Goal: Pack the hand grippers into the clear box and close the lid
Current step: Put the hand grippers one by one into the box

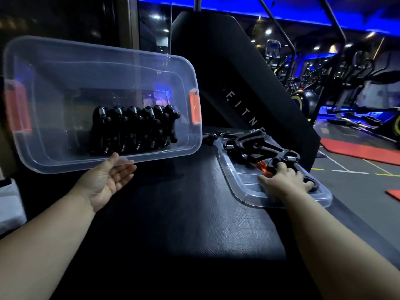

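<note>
Clear box (pixel 65 72): tipped up at the far left of the black surface (pixel 184 213), with its open side facing the person and 1 orange clip (pixel 194 107) on each end.
Packed hand grippers (pixel 134 128): a tight row of about 6, low down inside the box.
Lid (pixel 244 187): flat by the right edge of the surface, well apart from the box.
Loose hand grippers (pixel 249 144): a small pile on the far half of the lid.
Left hand (pixel 108 182): palm up, fingers straight under the box's low rim, thumb on the rim. It props the box and does not squeeze.
Right hand (pixel 285 178): fingers curled tight around the near hand gripper (pixel 291 158).
Gripper feel, I think: hard, a bit heavy and springy. The handles can catch on each other, so take 1 by both handles, not the spring.
Box feel, I think: light, thin, smooth and bendy. It could slip, so hold the rim firmly.
</note>
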### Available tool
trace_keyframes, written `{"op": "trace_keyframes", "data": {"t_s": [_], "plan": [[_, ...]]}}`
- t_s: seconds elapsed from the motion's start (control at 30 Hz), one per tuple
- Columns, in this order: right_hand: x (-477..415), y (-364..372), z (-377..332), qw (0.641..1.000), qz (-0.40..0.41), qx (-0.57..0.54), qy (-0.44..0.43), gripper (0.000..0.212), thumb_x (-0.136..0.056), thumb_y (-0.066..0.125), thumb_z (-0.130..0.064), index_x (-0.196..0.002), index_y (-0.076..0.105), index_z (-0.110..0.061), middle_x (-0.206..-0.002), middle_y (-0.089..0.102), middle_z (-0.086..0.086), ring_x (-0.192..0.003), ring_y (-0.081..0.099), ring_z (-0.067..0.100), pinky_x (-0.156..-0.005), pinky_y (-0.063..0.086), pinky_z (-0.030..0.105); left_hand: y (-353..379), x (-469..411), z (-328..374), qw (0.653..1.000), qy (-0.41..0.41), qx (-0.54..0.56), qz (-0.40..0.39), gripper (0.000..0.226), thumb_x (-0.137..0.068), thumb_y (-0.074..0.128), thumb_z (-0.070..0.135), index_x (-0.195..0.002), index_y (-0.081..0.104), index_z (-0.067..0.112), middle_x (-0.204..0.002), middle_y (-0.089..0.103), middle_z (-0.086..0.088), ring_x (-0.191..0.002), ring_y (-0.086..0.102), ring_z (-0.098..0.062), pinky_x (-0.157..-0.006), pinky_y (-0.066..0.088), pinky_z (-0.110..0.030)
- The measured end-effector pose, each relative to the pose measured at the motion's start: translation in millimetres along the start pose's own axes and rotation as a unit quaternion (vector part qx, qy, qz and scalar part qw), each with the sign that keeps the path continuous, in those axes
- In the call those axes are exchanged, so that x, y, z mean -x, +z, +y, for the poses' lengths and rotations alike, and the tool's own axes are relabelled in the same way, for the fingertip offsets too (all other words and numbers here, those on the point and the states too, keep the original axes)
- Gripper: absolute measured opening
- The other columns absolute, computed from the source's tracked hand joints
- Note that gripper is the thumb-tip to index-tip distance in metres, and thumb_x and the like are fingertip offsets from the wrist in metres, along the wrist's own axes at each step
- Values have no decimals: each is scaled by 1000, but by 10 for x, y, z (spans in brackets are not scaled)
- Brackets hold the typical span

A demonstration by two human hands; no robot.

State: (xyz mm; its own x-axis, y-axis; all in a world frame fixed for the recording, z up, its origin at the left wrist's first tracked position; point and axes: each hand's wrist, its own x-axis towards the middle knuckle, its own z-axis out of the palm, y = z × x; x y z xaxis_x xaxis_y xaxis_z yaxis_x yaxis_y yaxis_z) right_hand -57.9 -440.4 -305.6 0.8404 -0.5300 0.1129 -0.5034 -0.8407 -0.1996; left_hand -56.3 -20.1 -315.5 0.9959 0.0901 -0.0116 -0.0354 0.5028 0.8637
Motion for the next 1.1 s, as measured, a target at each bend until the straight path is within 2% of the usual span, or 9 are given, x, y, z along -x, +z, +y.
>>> {"op": "trace_keyframes", "data": {"t_s": [0.13,0.3,0.43,0.57,0.67,0.8,0.83,0.93,1.1], "plan": [[-36,16,48,1000,-2,15,11,83,-76,41,-75,-139,35,-22,-149,33,9,-140,20,38,-110,10,63,4,0,-1,1000,1,-3,1,28,-95,49,32,-84,60,9,-81,75,-2,-77,73,-12,-71,59,-26],[-55,26,24,998,-22,46,33,88,-76,33,-79,-142,38,-21,-153,24,22,-142,16,39,-111,9,59,27,37,18,1000,-3,-8,13,30,-95,51,31,-77,64,10,-81,75,-3,-75,73,-13,-66,59,-25],[-51,28,39,998,-2,48,27,84,-76,34,-79,-136,45,-21,-144,37,19,-138,23,37,-108,15,57,41,53,20,1000,-1,-15,20,25,-96,51,30,-84,60,10,-77,75,-1,-73,73,-11,-64,59,-23],[19,13,26,999,24,37,16,71,-76,39,-71,-126,52,-23,-130,43,17,-127,31,36,-101,25,51,36,47,17,1000,0,-17,24,25,-96,51,30,-84,60,10,-76,74,0,-74,72,-11,-73,53,-28],[54,11,22,999,36,31,17,70,-74,41,-70,-124,54,-23,-131,44,18,-129,29,37,-105,20,54,36,37,9,1000,0,-9,25,26,-96,51,29,-82,61,9,-76,74,-2,-73,73,-11,-77,50,-30],[72,-14,37,999,34,22,17,73,-72,44,-75,-126,54,-27,-133,45,18,-131,29,38,-109,16,55,34,30,14,1000,0,-4,16,39,-95,53,29,-64,72,14,-78,74,-3,-74,73,-13,-78,49,-32],[78,-21,35,999,33,21,12,72,-72,45,-75,-126,54,-28,-133,45,18,-131,30,38,-109,16,55,38,32,16,1000,0,-4,15,37,-95,53,29,-67,71,13,-78,74,-3,-74,73,-12,-78,49,-32],[99,-39,19,999,37,16,-3,65,-73,48,-75,-122,57,-34,-130,49,16,-129,34,38,-108,22,51,46,41,16,1000,0,4,22,32,-95,53,29,-73,66,10,-78,74,-4,-73,73,-13,-77,49,-32],[96,-34,12,998,45,-37,-39,53,-75,56,-69,-114,62,-34,-115,56,9,-120,35,31,-95,39,42,52,44,19,1000,4,-2,23,26,-95,52,30,-82,60,10,-78,74,-2,-73,72,-11,-78,49,-30]]}}
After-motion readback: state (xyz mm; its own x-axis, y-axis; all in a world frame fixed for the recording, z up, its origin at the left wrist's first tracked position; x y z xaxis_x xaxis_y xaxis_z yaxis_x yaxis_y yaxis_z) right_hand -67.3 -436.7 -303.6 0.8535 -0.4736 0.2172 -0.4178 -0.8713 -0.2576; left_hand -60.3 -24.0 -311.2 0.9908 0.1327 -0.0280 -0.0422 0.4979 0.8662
